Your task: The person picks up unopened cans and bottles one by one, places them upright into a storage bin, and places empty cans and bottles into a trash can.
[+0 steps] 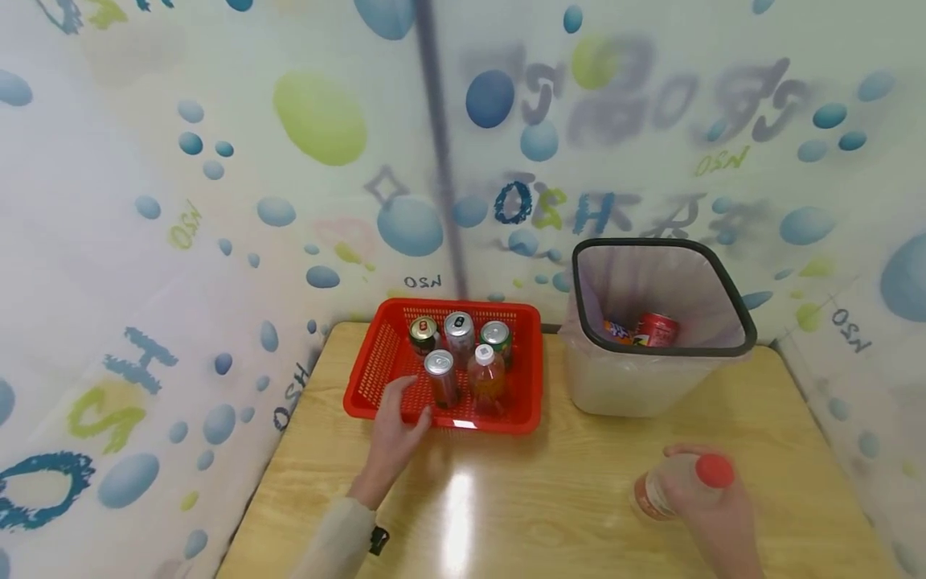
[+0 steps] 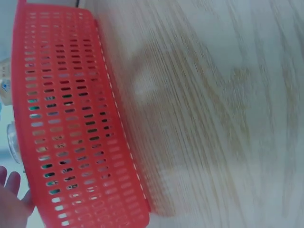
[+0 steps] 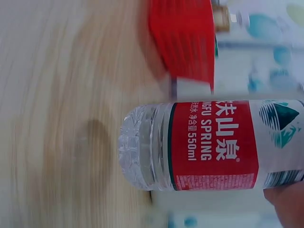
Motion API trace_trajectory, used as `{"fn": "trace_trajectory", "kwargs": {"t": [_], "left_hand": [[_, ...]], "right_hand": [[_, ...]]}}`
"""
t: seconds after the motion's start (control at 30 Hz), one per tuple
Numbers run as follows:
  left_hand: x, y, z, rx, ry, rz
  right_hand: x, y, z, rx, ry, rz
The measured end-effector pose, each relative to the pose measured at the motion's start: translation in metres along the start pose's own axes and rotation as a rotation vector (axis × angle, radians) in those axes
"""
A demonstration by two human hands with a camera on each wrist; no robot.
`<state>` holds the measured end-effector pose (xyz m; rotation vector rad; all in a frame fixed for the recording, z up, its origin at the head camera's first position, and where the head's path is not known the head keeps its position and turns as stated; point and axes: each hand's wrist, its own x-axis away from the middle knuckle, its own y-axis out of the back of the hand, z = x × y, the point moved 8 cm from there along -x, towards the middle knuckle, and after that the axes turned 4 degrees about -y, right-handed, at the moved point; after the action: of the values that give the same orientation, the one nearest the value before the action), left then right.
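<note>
My right hand [image 1: 712, 503] grips a clear water bottle [image 3: 213, 145] with a red cap and a red-and-white label, tilted above the table at the front right. At the basket's near left rim, my left hand [image 1: 396, 430] reaches over with fingers spread and nothing between them. Inside the red basket [image 1: 537, 366], a silver-topped can [image 1: 441, 378] stands nearest those fingers. Beside it is a small bottle [image 1: 487, 379] with a white cap and orange contents. Behind them stand a dark can with a gold top [image 1: 424, 335], a silver can [image 1: 460, 334] and a green can [image 1: 497, 339].
A bin [image 1: 615, 386] with a black rim and a clear liner stands at the table's back right. A red can [image 1: 657, 330] and a colourful wrapper or can [image 1: 617, 331] lie in it. Patterned walls enclose the wooden table [image 1: 550, 498] at the back and sides.
</note>
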<state>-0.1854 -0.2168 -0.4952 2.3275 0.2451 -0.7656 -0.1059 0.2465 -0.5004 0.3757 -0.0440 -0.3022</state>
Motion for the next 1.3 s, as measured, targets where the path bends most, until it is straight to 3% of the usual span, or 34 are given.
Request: {"fn": "trace_trajectory", "kwargs": {"t": [0.17, 0.33, 0.43, 0.63, 0.8, 0.9, 1.13, 1.3], "left_hand": [[0.002, 0.003, -0.014, 0.056, -0.092, -0.062], [0.005, 0.004, -0.022, 0.093, -0.134, -0.093], [0.008, 0.003, -0.025, 0.096, -0.132, -0.102], [0.015, 0.0, -0.028, 0.09, -0.089, -0.073], [0.02, -0.002, -0.029, 0.103, -0.074, -0.057], [0.022, -0.003, -0.03, 0.114, -0.077, -0.062], [0.024, -0.003, -0.032, 0.15, -0.08, -0.067], [0.024, -0.002, -0.035, 0.123, -0.085, -0.088]], "right_hand": [[0.01, -0.047, 0.02, -0.074, 0.126, 0.108], [0.02, -0.092, 0.043, -0.221, 0.285, 0.223], [0.027, -0.118, 0.053, -0.265, 0.338, 0.311], [0.037, -0.159, 0.063, -0.222, 0.391, 0.439], [0.039, -0.177, 0.072, -0.19, 0.492, 0.445], [0.039, -0.184, 0.073, -0.189, 0.508, 0.453], [0.038, -0.191, 0.068, -0.202, 0.443, 0.505], [0.034, -0.191, 0.062, -0.207, 0.409, 0.525]]}}
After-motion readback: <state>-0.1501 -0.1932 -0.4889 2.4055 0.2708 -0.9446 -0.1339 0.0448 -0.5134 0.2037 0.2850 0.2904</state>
